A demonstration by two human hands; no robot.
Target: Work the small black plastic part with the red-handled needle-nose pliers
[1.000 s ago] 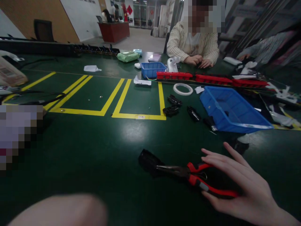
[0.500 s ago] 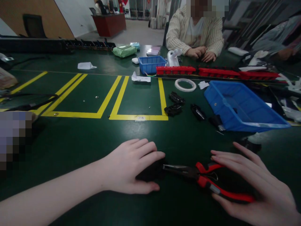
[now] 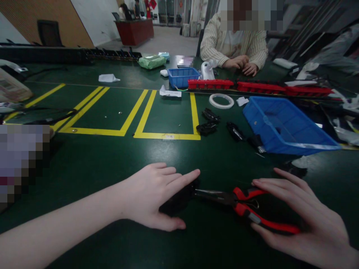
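Needle-nose pliers (image 3: 238,201) with red and black handles lie across my right hand (image 3: 314,216), whose fingers and thumb hold the spread handles. Their jaws point left and meet a small black part (image 3: 178,198) low over the dark green table. My left hand (image 3: 148,198) is cupped over that part and holds it, with the index finger stretched out along its top. The palm and fingers cover most of the part, so its exact kind cannot be made out.
Several black plastic pieces (image 3: 208,128) lie beside a large blue bin (image 3: 291,130). Behind them are a roll of white tape (image 3: 221,101), a small blue basket (image 3: 183,77) and red strips (image 3: 260,87). Yellow tape (image 3: 168,136) marks the table. Across it sits a person (image 3: 234,45).
My left index finger has lifted and straightened, showing more of the black part. The pliers stay at the part with their handles spread. The camera view has shifted slightly.
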